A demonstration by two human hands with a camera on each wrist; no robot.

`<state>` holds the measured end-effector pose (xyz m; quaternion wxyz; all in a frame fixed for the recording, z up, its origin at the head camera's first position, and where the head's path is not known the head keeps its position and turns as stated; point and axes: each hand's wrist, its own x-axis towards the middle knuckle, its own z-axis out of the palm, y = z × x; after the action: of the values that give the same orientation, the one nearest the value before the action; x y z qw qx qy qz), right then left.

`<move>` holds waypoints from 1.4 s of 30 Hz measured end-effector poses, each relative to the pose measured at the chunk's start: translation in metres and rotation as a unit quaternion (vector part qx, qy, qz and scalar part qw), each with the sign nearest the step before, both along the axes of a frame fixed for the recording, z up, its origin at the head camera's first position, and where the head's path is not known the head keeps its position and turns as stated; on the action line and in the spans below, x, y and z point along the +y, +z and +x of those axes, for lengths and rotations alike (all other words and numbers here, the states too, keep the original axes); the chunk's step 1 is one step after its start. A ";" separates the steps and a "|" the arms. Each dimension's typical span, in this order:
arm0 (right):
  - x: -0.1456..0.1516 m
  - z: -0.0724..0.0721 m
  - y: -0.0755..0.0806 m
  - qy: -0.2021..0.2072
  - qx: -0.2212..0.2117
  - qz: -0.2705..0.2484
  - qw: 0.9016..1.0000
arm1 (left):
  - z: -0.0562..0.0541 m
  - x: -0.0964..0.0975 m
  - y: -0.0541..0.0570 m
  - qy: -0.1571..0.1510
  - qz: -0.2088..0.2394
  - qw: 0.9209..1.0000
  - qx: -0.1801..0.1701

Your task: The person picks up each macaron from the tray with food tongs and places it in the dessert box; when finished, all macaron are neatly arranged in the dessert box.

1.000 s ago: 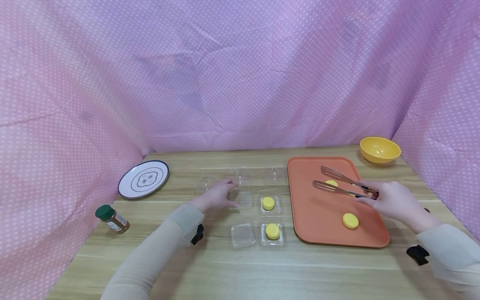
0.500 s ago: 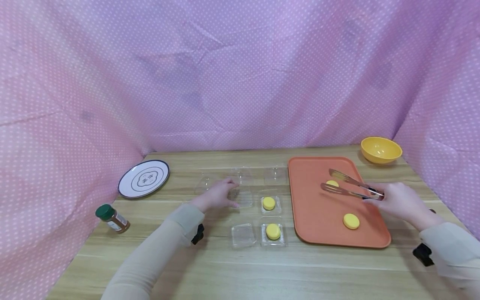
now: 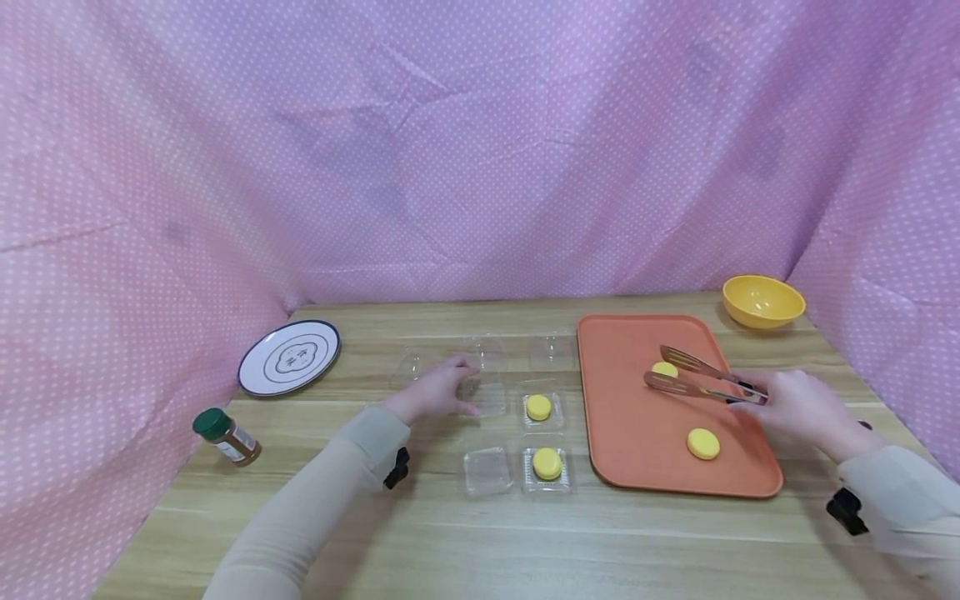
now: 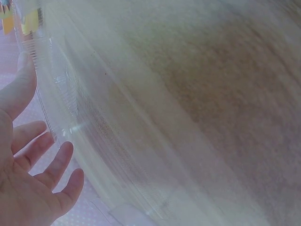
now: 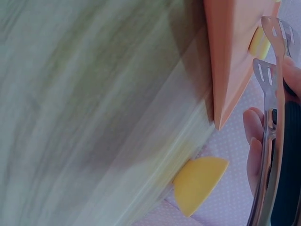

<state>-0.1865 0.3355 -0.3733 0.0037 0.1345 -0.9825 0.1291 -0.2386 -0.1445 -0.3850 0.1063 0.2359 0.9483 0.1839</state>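
Observation:
My right hand (image 3: 798, 410) grips metal tongs (image 3: 693, 388) with slotted ends. Their two ends are spread, one on either side of a yellow macaron (image 3: 665, 369) on the orange tray (image 3: 630, 450). A second macaron (image 3: 703, 444) lies nearer on that tray. In the right wrist view the tongs (image 5: 275, 94) point up toward the tray. My left hand (image 3: 438, 390) is beside a clear plastic box (image 3: 491, 399), thumb and fingers loosely spread at its edge. In the left wrist view the fingertips of this hand (image 4: 35, 160) overlap the clear plastic's edge.
Two clear boxes hold macarons (image 3: 538, 407) (image 3: 547, 463) left of the tray. More clear plastic containers (image 3: 487, 472) (image 3: 551, 350) stand around them. A yellow bowl (image 3: 762, 302) is back right. At left are a white plate (image 3: 288, 358) and a green-capped spice jar (image 3: 227, 436).
The right hand and tongs have shifted right and slightly down, bringing the tong ends to either side of the far macaron. My left hand has stayed in place.

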 end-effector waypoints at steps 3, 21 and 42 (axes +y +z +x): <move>0.001 0.000 -0.002 -0.002 -0.005 0.000 1.000 | 0.000 0.000 0.000 -0.001 0.000 1.000 0.004; 0.003 0.002 -0.002 -0.003 0.011 -0.007 1.000 | 0.001 0.000 0.001 0.004 0.002 1.000 -0.004; -0.005 0.004 0.003 -0.006 0.046 0.010 0.999 | 0.002 0.000 0.001 0.007 0.005 1.000 -0.006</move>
<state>-0.1822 0.3302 -0.3702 0.0480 0.1349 -0.9833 0.1125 -0.2365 -0.1447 -0.3838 0.1100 0.2285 0.9483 0.1907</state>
